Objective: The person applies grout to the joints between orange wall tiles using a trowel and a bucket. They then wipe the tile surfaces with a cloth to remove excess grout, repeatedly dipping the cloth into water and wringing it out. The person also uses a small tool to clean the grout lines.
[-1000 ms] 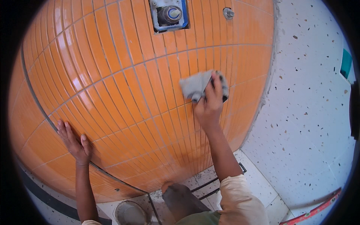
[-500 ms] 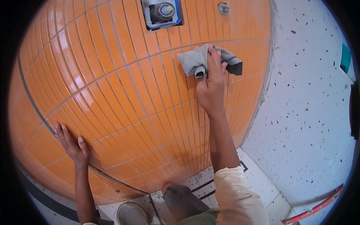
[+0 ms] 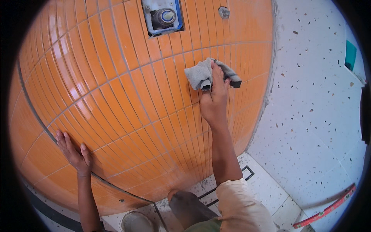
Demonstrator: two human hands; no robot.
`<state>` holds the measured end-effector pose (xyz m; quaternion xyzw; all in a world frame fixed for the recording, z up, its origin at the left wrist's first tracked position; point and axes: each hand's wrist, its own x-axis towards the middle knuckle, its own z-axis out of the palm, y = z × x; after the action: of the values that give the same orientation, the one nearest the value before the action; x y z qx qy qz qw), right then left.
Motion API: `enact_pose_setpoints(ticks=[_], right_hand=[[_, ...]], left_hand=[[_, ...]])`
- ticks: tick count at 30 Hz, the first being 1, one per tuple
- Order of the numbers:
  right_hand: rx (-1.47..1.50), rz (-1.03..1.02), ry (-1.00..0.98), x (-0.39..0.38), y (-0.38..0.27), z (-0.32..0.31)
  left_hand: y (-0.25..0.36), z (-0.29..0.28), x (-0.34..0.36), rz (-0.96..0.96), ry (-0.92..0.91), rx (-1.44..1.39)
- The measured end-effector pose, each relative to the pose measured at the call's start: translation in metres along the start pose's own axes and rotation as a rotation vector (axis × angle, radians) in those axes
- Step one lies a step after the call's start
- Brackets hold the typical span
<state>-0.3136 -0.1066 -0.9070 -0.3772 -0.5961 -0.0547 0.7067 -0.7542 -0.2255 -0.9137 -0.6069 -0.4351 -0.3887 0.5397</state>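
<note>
Tile wall: glossy orange tile [image 3: 127, 100] with narrow vertical ribs, crossed by pale grout lines; the lens bows it across the middle and left of the frame, with white glare at upper left and a dusty haze low down.
Cloth: soft grey fabric [image 3: 198, 73] with darker patches, crumpled, one end rolled into a small open tube; it lies on the tile, right of the frame's upper centre.
Right hand: the right hand [image 3: 214, 100] holds the cloth on the tile, fingers close together over its folds; I cannot tell how the thumb sits.
Left hand: the left hand [image 3: 75, 154] is set on the tile at lower left, fingers slightly parted and thumb out to the side, over a dark curved strip.
Side wall: smooth white surface [image 3: 309, 104] flecked with brown and black chips, filling the right.
Wall box: a squarish blue-edged recess [image 3: 180, 24] at top centre, holding a round pipe end [image 3: 167, 16].
Fitting: a small metal stub [image 3: 223, 12] right of it.
Bucket: a round container [image 3: 123, 223] at the bottom edge, left of centre, with greyish contents, too dim to identify.
</note>
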Motion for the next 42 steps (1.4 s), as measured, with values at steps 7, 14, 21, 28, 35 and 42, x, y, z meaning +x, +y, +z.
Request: enact_pose_setpoints(ticks=[7, 14, 21, 28, 35, 42], right_hand=[[0.001, -0.041, 0.04, 0.023, -0.003, -0.009], [0.087, -0.116, 0.082, 0.026, 0.0, -0.003], [0.014, -0.224, -0.008, -0.052, -0.026, 0.033], [-0.018, -0.285, 0.032, -0.024, -0.056, 0.043], [0.141, -0.285, -0.087, -0.062, -0.054, 0.054], [0.063, -0.316, -0.133, -0.072, -0.068, 0.07]], left_hand=[[0.003, 0.005, 0.003, 0.003, 0.014, -0.013], [-0.003, -0.004, 0.003, -0.011, -0.009, 0.016], [-0.001, 0.001, -0.001, -0.025, -0.028, 0.022], [-0.002, -0.004, -0.004, -0.036, -0.044, 0.084], [-0.003, 0.0, -0.005, -0.047, -0.043, 0.061], [0.0, -0.006, -0.003, -0.07, -0.061, -0.006]])
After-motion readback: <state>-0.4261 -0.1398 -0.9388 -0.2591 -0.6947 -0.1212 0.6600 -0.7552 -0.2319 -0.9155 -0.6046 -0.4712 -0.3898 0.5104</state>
